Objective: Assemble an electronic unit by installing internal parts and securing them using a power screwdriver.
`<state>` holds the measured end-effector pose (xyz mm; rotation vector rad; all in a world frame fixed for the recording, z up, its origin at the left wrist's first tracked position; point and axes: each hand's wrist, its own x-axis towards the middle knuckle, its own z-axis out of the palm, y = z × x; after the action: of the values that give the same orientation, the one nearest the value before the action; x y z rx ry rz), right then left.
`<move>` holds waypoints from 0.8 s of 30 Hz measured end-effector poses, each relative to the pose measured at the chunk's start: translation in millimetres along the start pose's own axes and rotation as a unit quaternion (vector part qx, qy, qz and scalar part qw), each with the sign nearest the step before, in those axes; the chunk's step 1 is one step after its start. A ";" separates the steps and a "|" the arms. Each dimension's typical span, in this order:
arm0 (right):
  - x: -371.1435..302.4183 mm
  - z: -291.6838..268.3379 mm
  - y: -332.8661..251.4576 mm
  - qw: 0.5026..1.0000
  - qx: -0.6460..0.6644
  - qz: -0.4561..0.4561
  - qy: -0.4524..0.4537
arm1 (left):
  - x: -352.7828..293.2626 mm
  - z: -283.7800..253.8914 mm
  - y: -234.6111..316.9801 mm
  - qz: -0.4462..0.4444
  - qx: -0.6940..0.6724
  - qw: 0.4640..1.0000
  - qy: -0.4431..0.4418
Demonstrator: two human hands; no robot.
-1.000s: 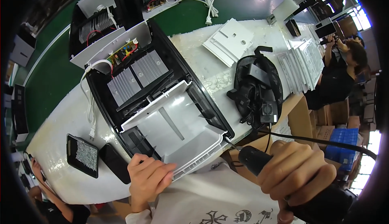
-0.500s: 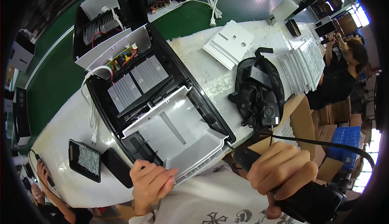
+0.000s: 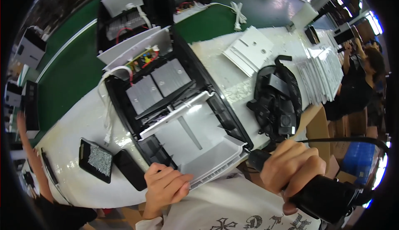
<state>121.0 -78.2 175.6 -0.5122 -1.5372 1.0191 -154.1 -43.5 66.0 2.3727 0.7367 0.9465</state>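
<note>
A black appliance housing lies open in front of me, with grey finned heat sinks and a small circuit board inside. A white plastic tray-like part fills its near end. My left hand is closed, fingers curled over the near left edge of that white part. In my closed right hand is a black corded power screwdriver. Its tip meets the near right corner of the housing; the screw, if any, is too small to make out.
To the right lie a black mesh bag of adapters, white panels and a panel stack. A tray of screws and a black box sit left. More appliances stand behind. Co-workers are at both sides.
The whole scene has shifted right in the picture as the view turned. Both hands keep their holds. At far left, a co-worker's arm now stretches away, and the dark tool lies on the table.
</note>
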 end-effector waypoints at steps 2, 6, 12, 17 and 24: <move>-4.1 -0.4 -1.0 1.000 0.000 0.012 0.002 | 2.2 -0.3 -0.1 0.000 0.013 1.000 0.003; -2.6 -2.4 3.6 0.998 -0.018 -0.033 -0.040 | 0.4 1.3 0.1 0.010 -0.021 0.999 0.032; 1.7 -9.3 -8.2 0.994 -0.004 0.018 -0.112 | 0.1 4.6 1.1 0.033 -0.031 0.998 0.038; 11.8 -13.0 2.0 0.976 0.089 -0.015 -0.197 | -0.8 -1.5 2.4 0.034 -0.024 0.999 0.032; 7.6 -10.9 -23.2 0.988 0.054 -0.048 -0.137 | 0.5 -2.5 -0.5 0.032 -0.014 0.999 0.007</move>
<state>134.5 -80.9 198.5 -0.2256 -1.7199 1.1255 -155.8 -42.2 67.6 2.3792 0.6516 0.9956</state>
